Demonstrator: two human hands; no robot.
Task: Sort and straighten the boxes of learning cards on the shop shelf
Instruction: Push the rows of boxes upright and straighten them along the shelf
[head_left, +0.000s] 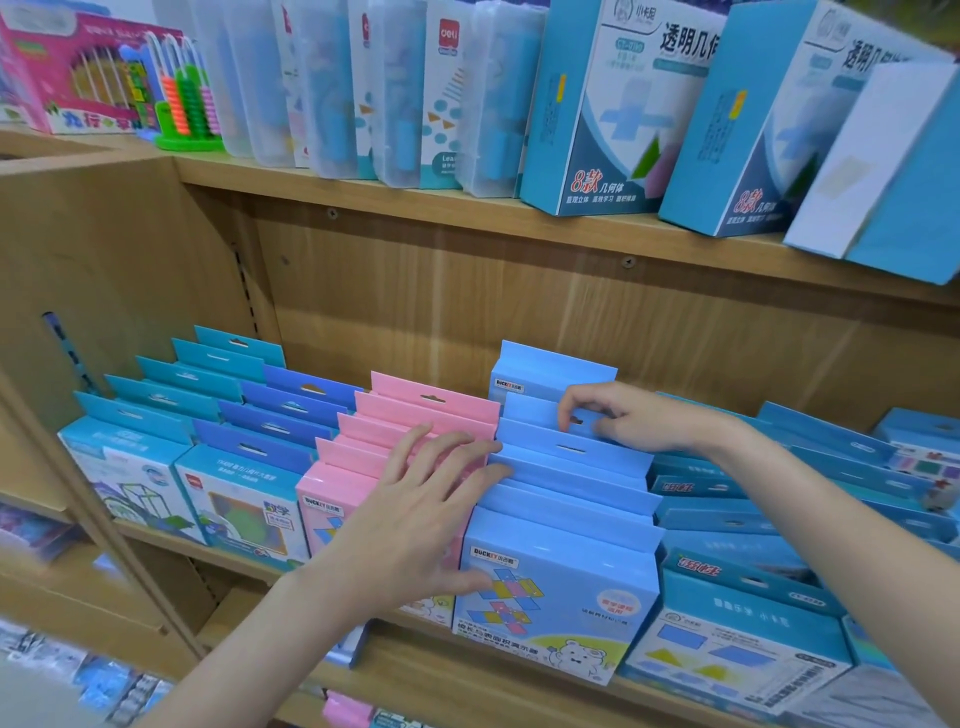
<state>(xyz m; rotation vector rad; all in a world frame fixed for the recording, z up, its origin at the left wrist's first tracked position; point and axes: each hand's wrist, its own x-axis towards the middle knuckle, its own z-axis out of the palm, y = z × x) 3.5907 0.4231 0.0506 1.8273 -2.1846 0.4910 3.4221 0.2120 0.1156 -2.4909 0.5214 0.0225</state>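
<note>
— Where are your hands right now?

— Your left hand (415, 499) lies flat, fingers straight and spread, across the tops of the pink boxes (410, 415), with the fingertips reaching the edge of the light blue boxes (571, 467) next to them. Its grip is released; it presses rather than holds. Your right hand (618, 415) reaches in from the right and pinches the hang tab of one light blue box (540, 413) near the back of that row, thumb and fingers curled round the tab.

— And the boxes themselves?

— They stand in rows on the lower shelf (467, 660), each row running front to back. From the left you have a row of teal boxes (156, 400), then darker blue boxes (275, 410), then the pink row, then the light blue row. The front light blue box (556, 597) shows coloured squares and a small bear. The rearmost box of that row stands higher than the ones before it. To the right of your right arm, more blue boxes (727, 519) lie tilted and overlapping, less even than the other rows.

— Anything above?

— The upper shelf (467, 213) carries clear plastic cases (332, 88), tall blue and white cartons (613, 109) that lean to one side, a pink box (67, 67) at the far left, and a green abacus (184, 98) beside it.
</note>
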